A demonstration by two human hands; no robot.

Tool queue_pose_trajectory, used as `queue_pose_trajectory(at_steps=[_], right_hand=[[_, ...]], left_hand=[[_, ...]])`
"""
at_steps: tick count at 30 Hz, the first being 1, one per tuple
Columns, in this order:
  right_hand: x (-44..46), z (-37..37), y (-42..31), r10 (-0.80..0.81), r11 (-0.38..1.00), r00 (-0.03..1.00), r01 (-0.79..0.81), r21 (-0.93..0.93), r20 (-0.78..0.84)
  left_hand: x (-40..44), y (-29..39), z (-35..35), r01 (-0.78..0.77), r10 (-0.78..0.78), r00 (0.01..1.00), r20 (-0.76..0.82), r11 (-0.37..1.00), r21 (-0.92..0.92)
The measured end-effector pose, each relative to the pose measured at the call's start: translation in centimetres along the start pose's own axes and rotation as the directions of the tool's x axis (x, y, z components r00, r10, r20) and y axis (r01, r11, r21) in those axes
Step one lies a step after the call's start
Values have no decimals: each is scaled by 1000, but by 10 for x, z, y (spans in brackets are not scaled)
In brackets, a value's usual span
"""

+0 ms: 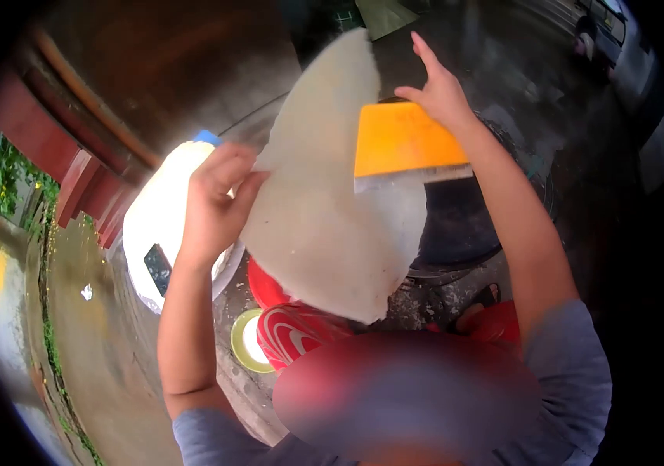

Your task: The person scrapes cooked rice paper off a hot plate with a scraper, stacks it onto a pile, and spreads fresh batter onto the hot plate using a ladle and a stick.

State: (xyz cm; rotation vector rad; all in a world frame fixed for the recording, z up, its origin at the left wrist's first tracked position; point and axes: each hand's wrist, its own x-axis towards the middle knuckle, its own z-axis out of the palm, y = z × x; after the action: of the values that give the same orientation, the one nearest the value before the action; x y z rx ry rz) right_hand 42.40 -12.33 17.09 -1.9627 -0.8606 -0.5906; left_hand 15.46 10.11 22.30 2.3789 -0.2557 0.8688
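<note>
A large, thin, pale sheet (324,202) hangs in front of me, with a pointed top and a curved left edge. My left hand (223,190) pinches its left edge between thumb and fingers. An orange scraper (405,140) with a pale lower edge overlaps the right side of the sheet. My right hand (439,89) is at the scraper's upper right, thumb and a finger spread apart; whether its other fingers touch the scraper is hidden. Behind and below the scraper lies a dark round pan (460,229), partly covered by the sheet.
A white rounded pile (153,217) stands at the left, with a dark phone-like object (158,269) on it. Below are a red container (264,286) and a green bowl (239,342) with white contents. Red steps are at the far left; a vehicle is at the upper right.
</note>
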Motion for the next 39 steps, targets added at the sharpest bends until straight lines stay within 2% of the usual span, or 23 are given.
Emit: queue_pose_trajectory(at_steps=[2,4,5,6,8,10,12,13,14,15,16,18,20,22,24,27,29,30,32,34,37,38,39], right_hand=[[32,24,-9,-74,997,997,74,-4,-36],[52,47,-16,-252,968,944,247,50,211],[58,54,-29,-72,997,942,66,27,329],[66,60,-43,-91,996,934,82,42,345],[88,74,-66,-160,985,926,175,-11,341],[113,75,-109,-346,925,891,377,-54,295],[108,51,-201,-195,980,946,200,7,260],[102,42,-226,-347,936,917,352,12,198],[101,45,-239,-339,929,918,292,228,206],[94,49,-257,-328,939,938,311,145,114],[84,57,-264,-341,933,932,321,163,121],[58,79,-268,-431,865,901,426,265,-42],[29,110,-252,-475,837,879,440,325,33],[-12,157,-237,-446,837,891,381,392,87],[-57,213,-217,-481,820,866,390,418,137],[-116,290,-197,-476,835,841,340,432,258],[-143,328,-189,-428,892,793,294,342,434],[-151,343,-187,-437,887,789,299,351,433],[-163,363,-186,-388,922,693,290,258,607],[-167,377,-188,-389,921,674,256,295,628],[-161,395,-195,-504,859,660,310,408,558],[-152,392,-204,-381,916,637,163,365,670],[-144,392,-212,-255,953,586,20,301,769]], left_hand=[[-14,-10,-23,47,-47,998,-33,999,13],[-30,-44,-46,55,-52,996,-66,997,58],[-36,-61,-53,182,-175,976,-127,983,41],[-42,-80,-62,303,-295,937,-187,953,16],[-47,-133,-83,414,-396,878,-267,910,10],[-39,-177,-112,490,-490,816,-308,868,-81],[-22,-177,-143,560,-584,711,-393,807,-186],[-18,-181,-159,541,-582,687,-435,810,-229],[-18,-183,-176,517,-579,661,-478,813,-270],[-21,-174,-189,475,-576,627,-524,816,-329],[-28,-161,-200,498,-596,576,-560,799,-338],[-59,-166,-218,449,-437,609,-662,878,-168],[-102,-160,-221,410,-425,597,-681,891,-196],[-158,-182,-216,353,-181,699,-692,929,113],[-210,-194,-200,448,-213,726,-654,868,215],[-281,-235,-183,551,-321,682,-657,816,174],[-318,-259,-174,642,-406,637,-656,750,159],[-331,-267,-173,691,-466,603,-647,711,132],[-340,-267,-169,757,-484,589,-647,611,232],[-353,-278,-170,803,-490,546,-679,537,259],[-367,-288,-171,844,-482,490,-727,471,257],[-368,-289,-167,853,-488,477,-732,458,250],[-361,-287,-158,949,-412,273,-869,262,174]])
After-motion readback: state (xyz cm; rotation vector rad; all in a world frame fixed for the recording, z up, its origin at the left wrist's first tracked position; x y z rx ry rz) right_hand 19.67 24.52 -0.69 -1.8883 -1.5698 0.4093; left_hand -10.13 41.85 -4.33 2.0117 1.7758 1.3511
